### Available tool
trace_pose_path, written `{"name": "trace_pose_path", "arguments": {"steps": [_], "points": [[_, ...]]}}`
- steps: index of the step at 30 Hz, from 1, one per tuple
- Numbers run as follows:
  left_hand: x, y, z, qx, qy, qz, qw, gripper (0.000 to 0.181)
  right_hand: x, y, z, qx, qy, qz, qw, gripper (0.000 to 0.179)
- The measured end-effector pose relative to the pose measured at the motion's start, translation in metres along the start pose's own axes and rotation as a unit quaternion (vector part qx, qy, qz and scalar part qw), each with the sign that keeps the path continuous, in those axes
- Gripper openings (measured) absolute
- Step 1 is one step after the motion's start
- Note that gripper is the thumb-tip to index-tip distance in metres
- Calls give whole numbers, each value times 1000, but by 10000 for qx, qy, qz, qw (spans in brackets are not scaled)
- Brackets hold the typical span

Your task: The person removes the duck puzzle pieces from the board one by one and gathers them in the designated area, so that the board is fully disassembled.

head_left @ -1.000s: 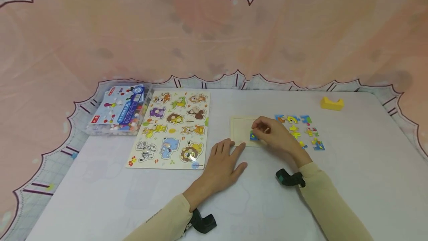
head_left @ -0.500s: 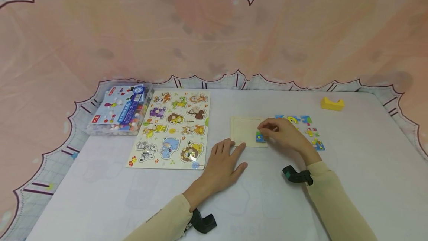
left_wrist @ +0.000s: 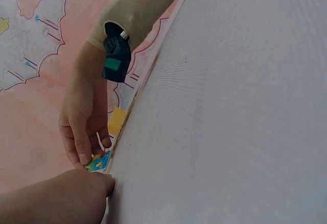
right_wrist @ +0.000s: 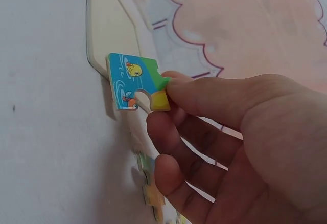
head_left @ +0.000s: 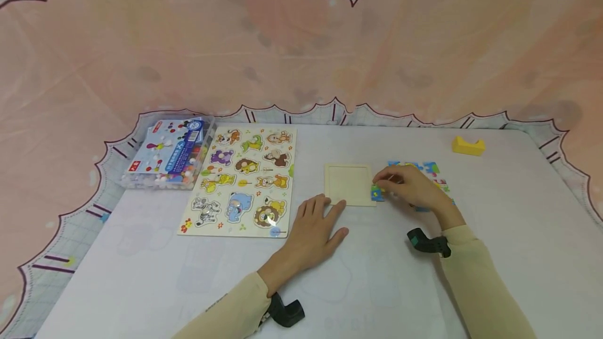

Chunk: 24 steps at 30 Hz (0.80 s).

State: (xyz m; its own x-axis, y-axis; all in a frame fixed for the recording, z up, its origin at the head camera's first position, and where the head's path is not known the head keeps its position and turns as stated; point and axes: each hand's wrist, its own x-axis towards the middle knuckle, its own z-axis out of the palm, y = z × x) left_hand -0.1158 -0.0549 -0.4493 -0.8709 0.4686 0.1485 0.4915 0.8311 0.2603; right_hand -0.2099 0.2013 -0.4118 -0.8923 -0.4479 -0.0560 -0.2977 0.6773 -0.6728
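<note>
My right hand (head_left: 414,187) pinches a blue and green jigsaw puzzle piece (right_wrist: 130,78) between thumb and fingers. Fish are printed on it in the right wrist view. The piece is held at the right edge of a pale wooden puzzle tray (head_left: 348,184), whose inside shows bare. My left hand (head_left: 313,232) lies with spread fingers, its fingertips touching the tray's lower left edge. Beyond the right hand, more puzzle pieces (head_left: 431,168) lie in loose rows, partly hidden by that hand.
Left of the tray lies an animal picture board (head_left: 245,182). A clear plastic box (head_left: 165,153) of small coloured parts with a printed card stands at the far left. A yellow block (head_left: 468,146) sits at the back right of the white table (head_left: 358,286).
My right hand has moved right with the puzzle piece, from over the tray to its right edge. The left hand has stayed in place.
</note>
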Motion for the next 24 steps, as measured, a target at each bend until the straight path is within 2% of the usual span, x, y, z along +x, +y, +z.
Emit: {"name": "trace_pose_path", "arguments": {"steps": [7,15,24], "points": [[0,-1,1,-20,-18,-2,10000,54,-3,4,-6,48,-114,212,9997,18],[0,-3,1,27,12,3,10000,54,-5,4,-10,260,-285,165,9991,15],[0,-1,1,-13,10,0,10000,54,-12,17,-18,342,-460,209,9981,15]]}}
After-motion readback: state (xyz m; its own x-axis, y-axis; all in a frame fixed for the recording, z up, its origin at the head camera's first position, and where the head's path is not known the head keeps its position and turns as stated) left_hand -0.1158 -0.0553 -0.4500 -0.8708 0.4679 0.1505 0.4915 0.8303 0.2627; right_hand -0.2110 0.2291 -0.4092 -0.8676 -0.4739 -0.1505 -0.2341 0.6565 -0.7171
